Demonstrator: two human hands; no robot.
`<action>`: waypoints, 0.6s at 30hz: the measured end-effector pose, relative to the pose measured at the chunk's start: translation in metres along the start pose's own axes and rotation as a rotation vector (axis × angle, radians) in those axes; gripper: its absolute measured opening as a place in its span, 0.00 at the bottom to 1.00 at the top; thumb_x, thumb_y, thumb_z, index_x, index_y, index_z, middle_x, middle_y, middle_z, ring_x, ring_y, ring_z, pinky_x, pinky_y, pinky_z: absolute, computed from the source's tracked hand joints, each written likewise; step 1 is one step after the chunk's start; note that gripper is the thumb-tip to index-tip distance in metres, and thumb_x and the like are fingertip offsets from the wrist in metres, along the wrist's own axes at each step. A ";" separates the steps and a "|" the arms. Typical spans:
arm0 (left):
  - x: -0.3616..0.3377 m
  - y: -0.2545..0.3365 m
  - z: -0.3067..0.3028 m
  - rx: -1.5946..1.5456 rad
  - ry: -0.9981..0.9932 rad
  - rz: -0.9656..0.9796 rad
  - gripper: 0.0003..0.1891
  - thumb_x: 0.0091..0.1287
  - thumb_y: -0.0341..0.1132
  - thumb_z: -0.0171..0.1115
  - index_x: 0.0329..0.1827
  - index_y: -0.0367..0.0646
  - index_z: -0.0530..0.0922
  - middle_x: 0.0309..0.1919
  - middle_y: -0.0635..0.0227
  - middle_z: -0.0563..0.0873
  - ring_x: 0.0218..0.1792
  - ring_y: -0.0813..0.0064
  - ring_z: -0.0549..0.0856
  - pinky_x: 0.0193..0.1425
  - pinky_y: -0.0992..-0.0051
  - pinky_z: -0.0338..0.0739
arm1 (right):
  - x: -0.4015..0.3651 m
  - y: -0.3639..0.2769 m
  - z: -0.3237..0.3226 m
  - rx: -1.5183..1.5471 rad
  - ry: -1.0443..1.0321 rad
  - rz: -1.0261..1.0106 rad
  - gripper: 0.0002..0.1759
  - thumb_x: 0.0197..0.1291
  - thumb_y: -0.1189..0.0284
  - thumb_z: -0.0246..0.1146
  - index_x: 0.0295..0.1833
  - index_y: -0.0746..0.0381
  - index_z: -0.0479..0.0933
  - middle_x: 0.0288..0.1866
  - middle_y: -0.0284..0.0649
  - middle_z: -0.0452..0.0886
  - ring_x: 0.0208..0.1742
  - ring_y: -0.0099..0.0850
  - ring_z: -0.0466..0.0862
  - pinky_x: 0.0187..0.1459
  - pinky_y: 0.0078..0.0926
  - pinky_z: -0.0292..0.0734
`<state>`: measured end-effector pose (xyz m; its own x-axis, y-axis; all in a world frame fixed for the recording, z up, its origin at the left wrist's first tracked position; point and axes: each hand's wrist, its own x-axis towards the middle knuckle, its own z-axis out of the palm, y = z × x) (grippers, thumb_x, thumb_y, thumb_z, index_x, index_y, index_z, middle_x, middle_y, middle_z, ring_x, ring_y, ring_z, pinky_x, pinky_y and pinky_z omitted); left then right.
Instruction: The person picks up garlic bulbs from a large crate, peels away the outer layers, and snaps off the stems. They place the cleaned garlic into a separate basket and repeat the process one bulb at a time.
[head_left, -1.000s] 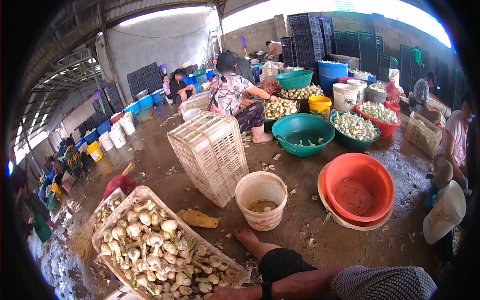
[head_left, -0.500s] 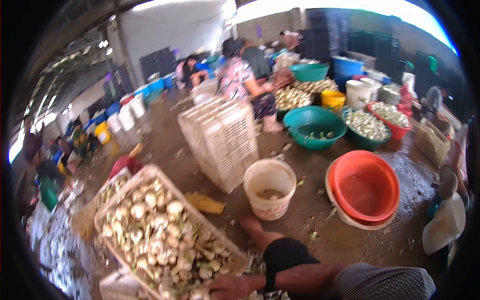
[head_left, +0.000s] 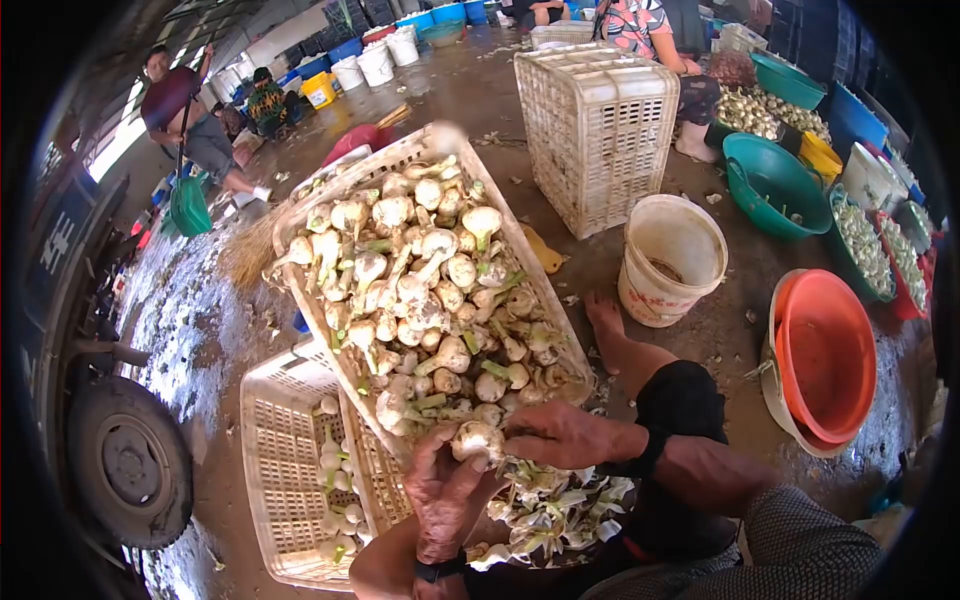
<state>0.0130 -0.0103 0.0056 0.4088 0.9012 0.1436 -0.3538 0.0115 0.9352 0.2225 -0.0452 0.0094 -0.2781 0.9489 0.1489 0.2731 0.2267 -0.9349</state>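
Observation:
My left hand [head_left: 445, 492] is wrapped around a garlic bulb [head_left: 478, 441], just over the near end of a crate. My right hand [head_left: 568, 434] has its fingers bent and pressed against the right side of the same bulb. The tilted plastic crate [head_left: 548, 287] is heaped with unpeeled garlic bulbs [head_left: 415, 290] with short stems. Below my hands lies a pile of loose garlic skins [head_left: 560, 505]. To the left, a lower crate [head_left: 268, 470] contains several cleaner, whiter bulbs [head_left: 338, 465].
An upright empty crate [head_left: 600, 140], a white bucket [head_left: 672, 262] and stacked red basins [head_left: 828, 355] stand at right. A green basin [head_left: 775, 190] is farther back. At left are a vehicle tire [head_left: 130, 462] and a person with a green shovel [head_left: 190, 205]. Others sit behind.
My view has swung left. Earlier only my right hand showed, reaching into the garlic at the crate's near end; now both hands are at one garlic bulb.

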 end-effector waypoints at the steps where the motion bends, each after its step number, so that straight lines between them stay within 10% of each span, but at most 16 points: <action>1: 0.000 0.001 0.001 -0.001 -0.002 -0.002 0.25 0.59 0.20 0.69 0.60 0.43 0.75 0.57 0.58 0.79 0.56 0.65 0.81 0.55 0.63 0.84 | 0.000 0.002 0.001 -0.045 0.019 -0.004 0.12 0.67 0.66 0.61 0.41 0.65 0.76 0.30 0.52 0.80 0.31 0.46 0.82 0.33 0.39 0.76; 9: 0.003 -0.005 0.008 0.411 -0.132 0.288 0.21 0.59 0.30 0.68 0.55 0.32 0.75 0.48 0.54 0.82 0.46 0.62 0.82 0.51 0.63 0.78 | -0.003 0.037 0.019 -0.294 0.025 -0.148 0.13 0.65 0.65 0.61 0.38 0.65 0.75 0.30 0.53 0.77 0.33 0.53 0.79 0.34 0.46 0.74; 10: 0.014 -0.034 0.008 0.494 -0.045 0.792 0.22 0.60 0.33 0.68 0.55 0.32 0.76 0.48 0.54 0.83 0.46 0.61 0.83 0.52 0.63 0.79 | -0.004 0.034 0.018 -0.321 0.035 -0.202 0.14 0.65 0.65 0.61 0.36 0.66 0.74 0.27 0.54 0.76 0.32 0.54 0.79 0.34 0.46 0.74; 11: -0.007 0.026 0.007 0.869 -0.179 0.179 0.22 0.61 0.29 0.69 0.58 0.37 0.78 0.53 0.53 0.82 0.52 0.56 0.82 0.57 0.63 0.76 | -0.004 0.035 0.020 -0.344 0.028 -0.187 0.14 0.64 0.66 0.60 0.34 0.67 0.73 0.26 0.55 0.75 0.31 0.55 0.78 0.33 0.47 0.73; 16: -0.007 0.026 0.011 0.925 -0.209 0.235 0.20 0.57 0.30 0.72 0.53 0.39 0.82 0.51 0.52 0.83 0.53 0.54 0.82 0.58 0.60 0.76 | -0.001 0.066 0.035 -0.324 0.025 -0.164 0.16 0.55 0.64 0.58 0.29 0.69 0.77 0.27 0.57 0.77 0.31 0.56 0.79 0.34 0.48 0.75; 18: -0.008 0.031 0.017 1.042 -0.246 0.287 0.20 0.55 0.30 0.73 0.53 0.39 0.82 0.51 0.52 0.84 0.53 0.53 0.81 0.58 0.59 0.75 | -0.006 0.072 0.034 -0.271 0.053 -0.333 0.20 0.71 0.62 0.54 0.28 0.63 0.70 0.22 0.41 0.68 0.24 0.32 0.68 0.29 0.38 0.65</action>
<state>0.0132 -0.0240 0.0387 0.6215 0.7002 0.3513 0.3714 -0.6582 0.6549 0.2129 -0.0424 -0.0701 -0.3457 0.8226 0.4514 0.4101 0.5651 -0.7159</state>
